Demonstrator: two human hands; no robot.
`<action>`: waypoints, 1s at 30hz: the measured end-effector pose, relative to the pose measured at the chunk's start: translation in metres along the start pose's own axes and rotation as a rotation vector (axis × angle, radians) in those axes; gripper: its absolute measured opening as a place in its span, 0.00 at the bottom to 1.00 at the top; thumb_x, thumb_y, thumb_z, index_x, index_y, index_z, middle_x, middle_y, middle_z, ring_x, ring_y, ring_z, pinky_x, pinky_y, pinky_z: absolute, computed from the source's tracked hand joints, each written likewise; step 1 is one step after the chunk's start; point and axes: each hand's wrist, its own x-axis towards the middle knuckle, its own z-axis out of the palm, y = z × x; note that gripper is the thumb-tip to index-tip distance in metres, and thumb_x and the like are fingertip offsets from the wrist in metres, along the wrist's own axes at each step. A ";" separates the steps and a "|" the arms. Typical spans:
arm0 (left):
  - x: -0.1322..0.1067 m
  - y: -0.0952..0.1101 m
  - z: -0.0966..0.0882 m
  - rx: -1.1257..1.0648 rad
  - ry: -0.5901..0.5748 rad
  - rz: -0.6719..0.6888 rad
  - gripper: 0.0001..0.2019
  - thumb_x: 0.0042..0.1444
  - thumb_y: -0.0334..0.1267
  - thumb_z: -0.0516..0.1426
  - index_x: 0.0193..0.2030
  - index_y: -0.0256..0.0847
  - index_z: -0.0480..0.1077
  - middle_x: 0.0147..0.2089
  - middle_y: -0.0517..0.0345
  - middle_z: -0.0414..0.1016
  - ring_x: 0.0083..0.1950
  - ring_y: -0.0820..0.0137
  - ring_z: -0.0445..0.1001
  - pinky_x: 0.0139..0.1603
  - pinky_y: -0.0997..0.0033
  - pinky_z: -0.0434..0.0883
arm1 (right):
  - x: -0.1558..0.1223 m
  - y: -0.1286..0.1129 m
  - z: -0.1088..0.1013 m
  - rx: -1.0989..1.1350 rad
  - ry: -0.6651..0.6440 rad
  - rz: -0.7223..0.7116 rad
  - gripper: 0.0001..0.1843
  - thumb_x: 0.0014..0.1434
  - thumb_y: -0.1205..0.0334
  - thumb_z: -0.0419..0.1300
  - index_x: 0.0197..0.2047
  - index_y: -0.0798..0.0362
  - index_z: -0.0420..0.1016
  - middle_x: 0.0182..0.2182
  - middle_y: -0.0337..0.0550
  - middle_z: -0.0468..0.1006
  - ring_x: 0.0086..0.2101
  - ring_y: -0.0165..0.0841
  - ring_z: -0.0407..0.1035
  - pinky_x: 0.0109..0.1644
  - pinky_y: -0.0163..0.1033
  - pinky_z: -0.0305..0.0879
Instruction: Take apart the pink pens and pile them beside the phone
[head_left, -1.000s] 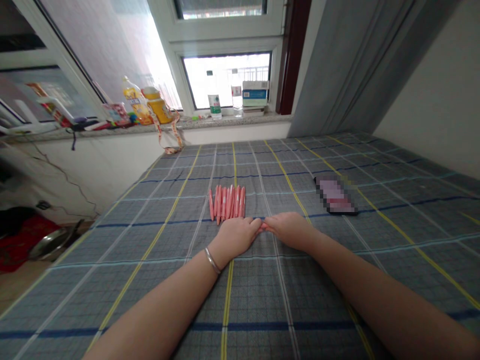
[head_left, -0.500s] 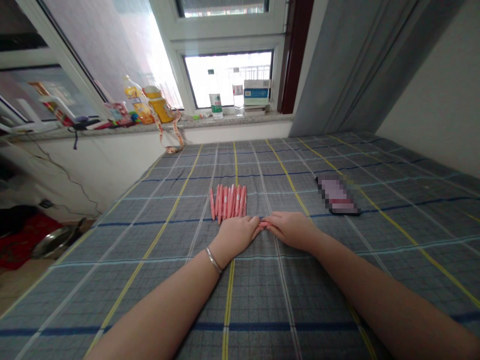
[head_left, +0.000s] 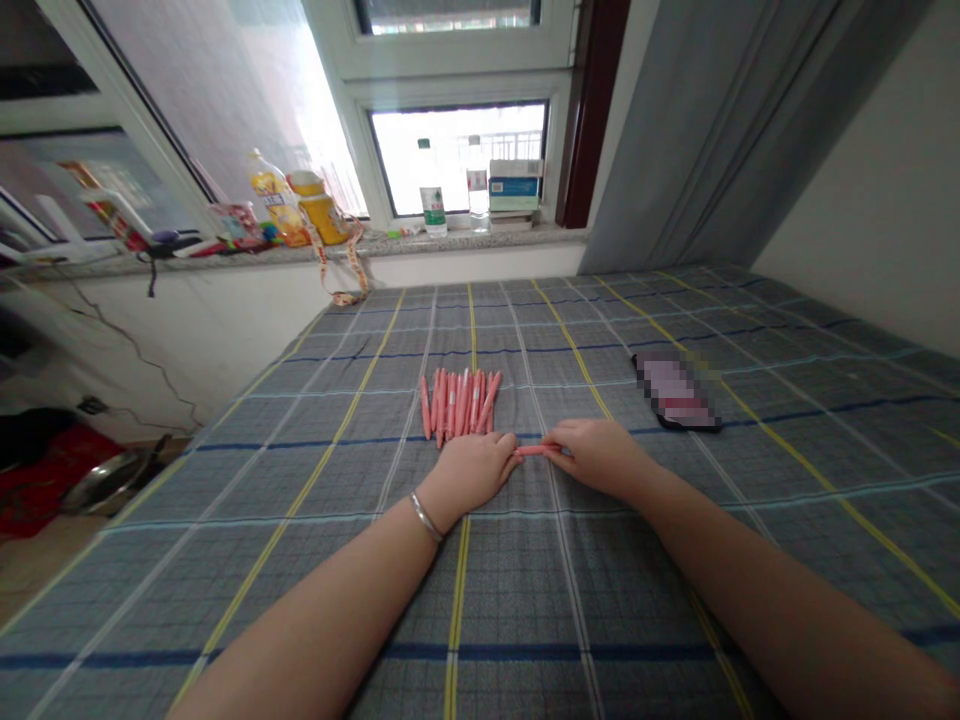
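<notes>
No words or numbers can be read: labels point(head_left: 433, 207) on the green-labelled bottle point(head_left: 430, 190), clear bottle point(head_left: 479, 205) and blue-and-white box point(head_left: 514, 188), upper centre, are too small, as are pale marks point(head_left: 475, 396) on the pink pens point(head_left: 451, 408), mid-frame.

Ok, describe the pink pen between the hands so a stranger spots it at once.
On the plaid cloth, find the row of pink pens. Nearer the viewer, the held pen spans the gap between left hand and right hand; unlike the others, it lies crosswise.
</notes>
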 end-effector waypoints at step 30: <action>0.000 -0.004 0.002 -0.003 -0.037 -0.018 0.18 0.63 0.47 0.39 0.38 0.39 0.65 0.34 0.54 0.75 0.36 0.65 0.75 0.33 0.70 0.69 | 0.001 0.001 0.005 0.036 0.106 -0.005 0.13 0.58 0.51 0.53 0.32 0.50 0.71 0.31 0.37 0.76 0.31 0.30 0.69 0.29 0.34 0.50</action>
